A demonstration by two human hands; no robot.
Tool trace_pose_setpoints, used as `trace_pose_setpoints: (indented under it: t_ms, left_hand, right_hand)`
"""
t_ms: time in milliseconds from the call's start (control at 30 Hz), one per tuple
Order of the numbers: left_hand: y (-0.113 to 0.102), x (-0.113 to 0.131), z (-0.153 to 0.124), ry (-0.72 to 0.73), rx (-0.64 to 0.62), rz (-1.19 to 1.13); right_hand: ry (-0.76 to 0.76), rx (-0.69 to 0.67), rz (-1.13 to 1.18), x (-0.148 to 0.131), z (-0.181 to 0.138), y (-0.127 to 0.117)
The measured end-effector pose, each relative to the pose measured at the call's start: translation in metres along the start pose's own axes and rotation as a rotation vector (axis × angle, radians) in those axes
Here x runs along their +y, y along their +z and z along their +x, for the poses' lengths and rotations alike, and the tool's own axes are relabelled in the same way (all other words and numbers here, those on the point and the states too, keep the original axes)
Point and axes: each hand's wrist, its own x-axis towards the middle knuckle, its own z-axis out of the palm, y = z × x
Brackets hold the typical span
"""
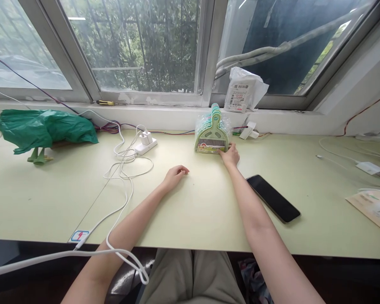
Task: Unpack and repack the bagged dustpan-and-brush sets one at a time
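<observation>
A row of mini dustpan-and-brush sets (213, 133), pale green in front, stands upright against the wall below the window, in clear plastic with a printed label. My right hand (230, 156) is at the lower right corner of the front set. Its thumb lies on the front and its fingers curl round the side, partly hidden. On the table to the left, my left hand (175, 177) rests with its fingers loosely curled together. Nothing shows in it, and it is apart from the sets.
White cables and a power strip (146, 145) lie left of my hands, beyond them a green plastic bag (47, 128). A black phone (274, 198) lies beside my right forearm. On the sill are a white package (240, 93) and a yellow cutter (105, 102). One cable loops over my left forearm.
</observation>
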Motion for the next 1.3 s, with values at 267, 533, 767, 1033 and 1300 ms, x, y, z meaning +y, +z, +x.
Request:
trace_pose_setpoints:
  t_ms: [267, 533, 767, 1033, 1300]
  left_hand:
    - [0.0001, -0.0017, 0.0003, -0.007, -0.016, 0.008]
    - [0.0002, -0.0031, 0.0001, 0.003, -0.020, -0.005]
    - [-0.0004, -0.0030, -0.0005, 0.002, -0.021, 0.005]
    - [-0.0010, -0.0028, -0.0008, 0.009, -0.025, 0.016]
    - [-0.0008, -0.0026, -0.0009, 0.010, -0.032, 0.018]
  right_hand:
    - [0.035, -0.012, -0.030, 0.0004, 0.0026, 0.0010]
    - [0.072, 0.024, -0.008, -0.0015, 0.0040, 0.0037]
    - [0.075, 0.044, 0.011, -0.0011, 0.0034, 0.0041]
    - [0.069, 0.050, 0.031, -0.0006, 0.0023, 0.0049]
    - [0.036, 0.050, 0.136, 0.0024, 0.0014, 0.0044]
